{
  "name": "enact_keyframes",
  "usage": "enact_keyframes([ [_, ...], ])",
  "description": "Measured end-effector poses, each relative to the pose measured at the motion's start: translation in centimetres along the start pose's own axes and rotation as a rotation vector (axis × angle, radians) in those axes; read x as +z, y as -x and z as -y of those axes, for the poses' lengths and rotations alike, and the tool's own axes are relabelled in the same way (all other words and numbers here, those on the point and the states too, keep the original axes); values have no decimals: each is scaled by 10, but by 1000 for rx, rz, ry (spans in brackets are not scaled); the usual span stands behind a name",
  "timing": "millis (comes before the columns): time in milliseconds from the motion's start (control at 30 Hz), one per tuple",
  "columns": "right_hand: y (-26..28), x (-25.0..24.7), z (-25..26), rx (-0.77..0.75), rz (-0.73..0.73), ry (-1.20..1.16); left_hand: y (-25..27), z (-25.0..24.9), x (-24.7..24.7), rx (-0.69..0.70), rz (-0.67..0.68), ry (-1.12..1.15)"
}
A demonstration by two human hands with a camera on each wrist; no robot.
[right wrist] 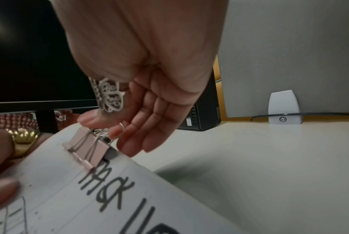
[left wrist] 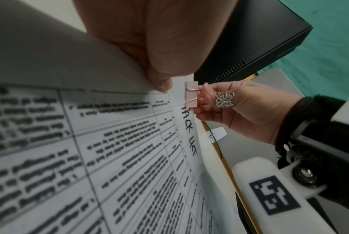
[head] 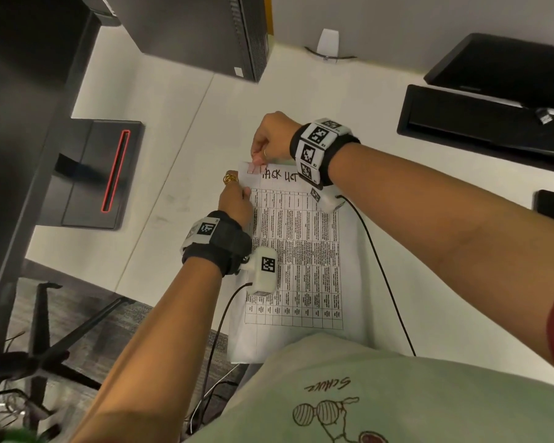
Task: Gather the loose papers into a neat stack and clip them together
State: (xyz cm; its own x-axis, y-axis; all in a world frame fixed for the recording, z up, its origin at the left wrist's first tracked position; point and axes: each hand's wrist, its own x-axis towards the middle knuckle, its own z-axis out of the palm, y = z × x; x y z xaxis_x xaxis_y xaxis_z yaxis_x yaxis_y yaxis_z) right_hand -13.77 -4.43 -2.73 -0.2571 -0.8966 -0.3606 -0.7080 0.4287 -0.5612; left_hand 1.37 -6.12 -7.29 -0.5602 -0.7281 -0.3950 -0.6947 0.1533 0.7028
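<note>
A stack of printed papers (head: 301, 251) with a table and a handwritten heading lies on the white desk, its near end hanging over the desk edge. A pale pink binder clip (head: 255, 168) (left wrist: 191, 95) (right wrist: 89, 148) sits on the stack's top left corner. My right hand (head: 274, 139) (right wrist: 129, 95) pinches the clip's wire handles between thumb and forefinger. My left hand (head: 234, 199) (left wrist: 149, 47) pinches the stack's left edge just below the clip, thumb on top of the paper.
A monitor stand base (head: 100, 174) with a red slot sits at the left, and a dark computer case (head: 205, 30) at the back. A black keyboard (head: 486, 123) lies at the right. A white bracket (head: 328, 43) holds the rear panel. Wrist-camera cables cross the desk.
</note>
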Motion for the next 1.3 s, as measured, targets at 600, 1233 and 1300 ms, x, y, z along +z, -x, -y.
enact_keyframes([
  [600,65,-23,-103,316,268,275,-13,-20,16,63,54,321],
  [1233,47,-57,-178,522,-269,48,-122,-116,54,79,19,-131],
  [1300,47,-55,-178,515,-304,104,-122,-116,56,126,-16,-211],
])
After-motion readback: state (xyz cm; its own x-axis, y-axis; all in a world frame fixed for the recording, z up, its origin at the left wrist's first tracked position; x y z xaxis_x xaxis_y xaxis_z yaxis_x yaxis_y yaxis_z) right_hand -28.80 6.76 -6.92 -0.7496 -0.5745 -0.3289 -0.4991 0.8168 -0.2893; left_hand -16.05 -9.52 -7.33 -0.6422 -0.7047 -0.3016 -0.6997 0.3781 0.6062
